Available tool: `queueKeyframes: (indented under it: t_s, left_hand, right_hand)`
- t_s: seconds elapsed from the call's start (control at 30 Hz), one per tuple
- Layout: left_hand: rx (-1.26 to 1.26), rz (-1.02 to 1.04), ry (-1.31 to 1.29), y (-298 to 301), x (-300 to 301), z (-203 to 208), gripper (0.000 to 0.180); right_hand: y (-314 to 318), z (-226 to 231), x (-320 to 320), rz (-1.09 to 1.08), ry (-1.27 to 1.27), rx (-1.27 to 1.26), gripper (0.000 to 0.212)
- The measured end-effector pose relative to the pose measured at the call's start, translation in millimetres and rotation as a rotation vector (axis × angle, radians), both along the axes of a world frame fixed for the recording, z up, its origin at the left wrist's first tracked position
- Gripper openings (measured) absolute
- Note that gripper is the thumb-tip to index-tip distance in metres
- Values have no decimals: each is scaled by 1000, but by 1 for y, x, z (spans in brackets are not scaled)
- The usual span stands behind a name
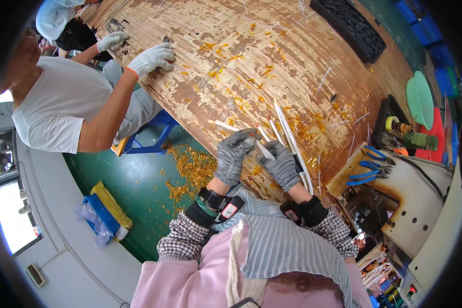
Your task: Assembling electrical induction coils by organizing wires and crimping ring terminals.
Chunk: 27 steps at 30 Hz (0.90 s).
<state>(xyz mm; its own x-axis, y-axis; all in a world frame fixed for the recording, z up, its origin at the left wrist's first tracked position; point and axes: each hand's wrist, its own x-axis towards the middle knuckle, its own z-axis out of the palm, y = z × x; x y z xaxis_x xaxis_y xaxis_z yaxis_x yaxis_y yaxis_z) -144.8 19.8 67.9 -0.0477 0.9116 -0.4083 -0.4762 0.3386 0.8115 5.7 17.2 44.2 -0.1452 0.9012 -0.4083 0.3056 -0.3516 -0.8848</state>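
Both my hands wear grey striped gloves and are close together over the near edge of the worn wooden table (200, 92). My left hand (232, 156) is closed around a thin white cable (224, 125), whose end sticks out on the far left. My right hand (281, 165) pinches a white piece (264, 150) that spans the gap between the hands. Whether it is the same cable, I cannot tell. A small orange-red spot shows by my left fingertips. Several long white cables (291, 138) lie beside and beyond my right hand, partly hidden by it.
Yellow-gold offcuts (218, 72) litter the table and the green floor (138, 172). Blue-handled pliers (367, 167) rest on a rusty metal machine (400, 190) at right. A black tray (349, 28) stands at the far right. Across the left edge, a co-worker's white-gloved hand (151, 59) rests on the table.
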Motion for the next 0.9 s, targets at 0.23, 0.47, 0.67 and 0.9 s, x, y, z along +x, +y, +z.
queueKeyframes:
  t_s: [0.23,0.47,0.67,0.9]
  left_hand:
    - [80,12,248,4,-18,24,29]
    - [-61,315,173,32,-30,14,37]
    - [51,297,217,47,-32,5,33]
    - [142,136,476,55,-48,11,30]
  right_hand:
    - [8,38,7,-110,246,-205,23]
    - [2,37,4,-108,265,-103,16]
    - [-6,25,4,-38,101,6,26]
    - [-5,36,1,122,-73,103,34]
